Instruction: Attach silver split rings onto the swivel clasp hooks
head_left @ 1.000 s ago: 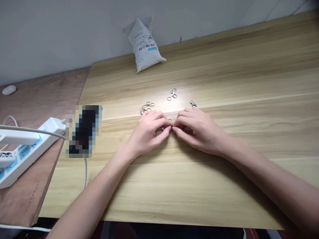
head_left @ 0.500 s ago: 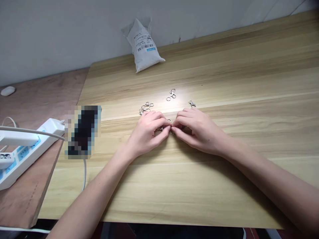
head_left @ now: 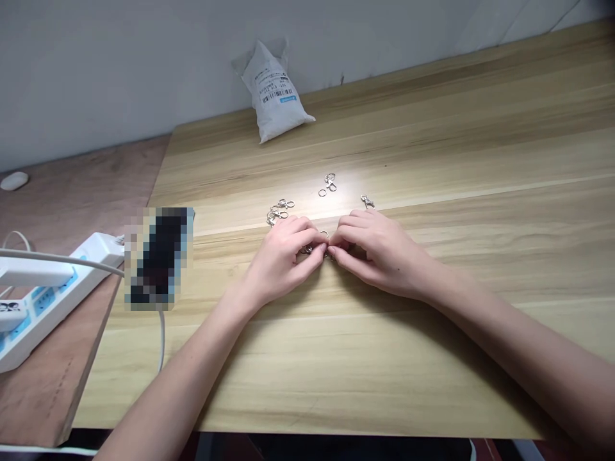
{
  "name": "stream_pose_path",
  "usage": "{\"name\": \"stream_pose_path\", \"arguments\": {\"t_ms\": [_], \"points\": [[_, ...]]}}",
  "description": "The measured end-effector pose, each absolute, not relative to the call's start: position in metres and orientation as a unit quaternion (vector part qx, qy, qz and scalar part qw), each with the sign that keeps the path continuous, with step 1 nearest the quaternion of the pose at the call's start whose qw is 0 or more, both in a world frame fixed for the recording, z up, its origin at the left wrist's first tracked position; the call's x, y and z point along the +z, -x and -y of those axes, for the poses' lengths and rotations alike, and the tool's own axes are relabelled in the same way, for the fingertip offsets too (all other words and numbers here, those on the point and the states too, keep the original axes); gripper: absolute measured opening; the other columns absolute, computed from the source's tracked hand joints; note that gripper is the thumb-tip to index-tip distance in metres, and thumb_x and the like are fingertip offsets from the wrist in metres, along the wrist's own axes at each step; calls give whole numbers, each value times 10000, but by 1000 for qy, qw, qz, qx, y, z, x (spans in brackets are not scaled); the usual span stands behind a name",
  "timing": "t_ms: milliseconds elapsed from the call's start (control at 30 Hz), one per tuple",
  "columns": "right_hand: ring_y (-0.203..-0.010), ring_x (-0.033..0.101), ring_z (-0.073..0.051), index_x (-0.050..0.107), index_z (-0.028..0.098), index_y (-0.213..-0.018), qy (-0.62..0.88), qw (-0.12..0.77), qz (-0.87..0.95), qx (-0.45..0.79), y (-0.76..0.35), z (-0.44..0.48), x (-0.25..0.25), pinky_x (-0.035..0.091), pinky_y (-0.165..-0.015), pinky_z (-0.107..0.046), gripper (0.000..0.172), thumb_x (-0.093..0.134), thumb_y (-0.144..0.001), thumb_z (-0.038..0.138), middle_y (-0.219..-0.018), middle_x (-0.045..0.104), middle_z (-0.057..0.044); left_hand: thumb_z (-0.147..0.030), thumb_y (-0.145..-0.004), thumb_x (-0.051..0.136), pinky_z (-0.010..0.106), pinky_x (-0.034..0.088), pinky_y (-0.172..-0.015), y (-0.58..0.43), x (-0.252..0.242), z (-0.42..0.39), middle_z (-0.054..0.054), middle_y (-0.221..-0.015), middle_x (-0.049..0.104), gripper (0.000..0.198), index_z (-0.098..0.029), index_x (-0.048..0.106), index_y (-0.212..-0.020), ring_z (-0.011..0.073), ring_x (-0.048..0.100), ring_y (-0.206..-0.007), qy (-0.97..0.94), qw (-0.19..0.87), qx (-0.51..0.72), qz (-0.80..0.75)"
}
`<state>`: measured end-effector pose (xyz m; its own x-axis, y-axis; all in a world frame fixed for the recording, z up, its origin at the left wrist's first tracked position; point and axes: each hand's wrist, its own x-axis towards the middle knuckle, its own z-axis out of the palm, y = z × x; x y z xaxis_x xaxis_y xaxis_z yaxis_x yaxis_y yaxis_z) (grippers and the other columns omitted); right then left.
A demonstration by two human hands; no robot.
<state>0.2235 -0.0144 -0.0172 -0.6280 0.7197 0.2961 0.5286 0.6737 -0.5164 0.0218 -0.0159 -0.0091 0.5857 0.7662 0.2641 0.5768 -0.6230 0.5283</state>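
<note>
My left hand (head_left: 287, 259) and my right hand (head_left: 377, 250) meet over the table, thumbs and fingertips pinched together. Between the fingertips a small silver key ring (head_left: 325, 234) shows its upper curve; the rest is covered by the fingers. More metal, perhaps a clasp (head_left: 308, 249), glints inside the curl of my left hand. Beyond the left knuckles lie several silver lobster clasps with rings (head_left: 279, 214). Another clasp with its ring (head_left: 330, 182) lies farther back, beside a loose split ring (head_left: 322, 193). Just past my right fingers is a single lobster clasp (head_left: 367, 201).
A white plastic package (head_left: 280, 99) with a printed label leans at the wall. To the left, a pixelated phone-like object (head_left: 161, 256) trails a white cable. A white power strip (head_left: 57, 301) and a small white case (head_left: 14, 181) rest on the brown board.
The view has shifted very slightly. Both hands keep the same pinch on the ring, and the loose clasps and rings lie as before.
</note>
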Motion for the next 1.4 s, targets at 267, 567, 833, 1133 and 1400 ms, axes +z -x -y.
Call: {"name": "stream_pose_path", "arguments": {"t_ms": [267, 567, 833, 1133, 1400], "points": [[-730, 496, -183, 575, 181, -795, 347, 242, 887, 186, -224, 14, -20, 344, -695, -317, 165, 474, -923, 203, -748, 591, -49, -167, -909, 518, 312, 430, -760, -21, -10, 15, 40, -831, 616, 143, -178, 658, -878, 169, 553, -815, -868, 202, 232, -390], [-723, 494, -177, 580, 180, -803, 345, 241, 888, 186, -224, 14, -19, 351, -695, -316, 163, 476, -927, 200, -751, 595, -46, -173, -910, 523, 315, 425, -762, -20, -11, 15, 37, -838, 603, 137, -177, 659, -893, 169, 541, -824, -868, 204, 228, -391], [-734, 490, -180, 588, 180, -819, 343, 238, 890, 183, -225, 14, -20, 349, -700, -320, 156, 479, -927, 205, -764, 602, -49, -173, -911, 521, 312, 420, -750, -20, -10, 15, 35, -829, 596, 136, -177, 654, -884, 169, 539, -820, -869, 204, 226, -390], [-727, 497, -178, 597, 166, -809, 343, 237, 891, 182, -225, 13, -19, 346, -691, -320, 178, 474, -929, 211, -748, 589, -46, -169, -912, 521, 314, 418, -759, -20, -11, 15, 33, -835, 598, 137, -175, 657, -892, 168, 542, -822, -870, 204, 225, -388], [-738, 496, -180, 597, 172, -821, 344, 234, 891, 183, -225, 13, -20, 341, -701, -318, 168, 475, -929, 212, -755, 591, -46, -161, -908, 525, 304, 422, -753, -20, -11, 15, 33, -831, 600, 131, -172, 654, -889, 166, 545, -819, -871, 202, 230, -385]]}}
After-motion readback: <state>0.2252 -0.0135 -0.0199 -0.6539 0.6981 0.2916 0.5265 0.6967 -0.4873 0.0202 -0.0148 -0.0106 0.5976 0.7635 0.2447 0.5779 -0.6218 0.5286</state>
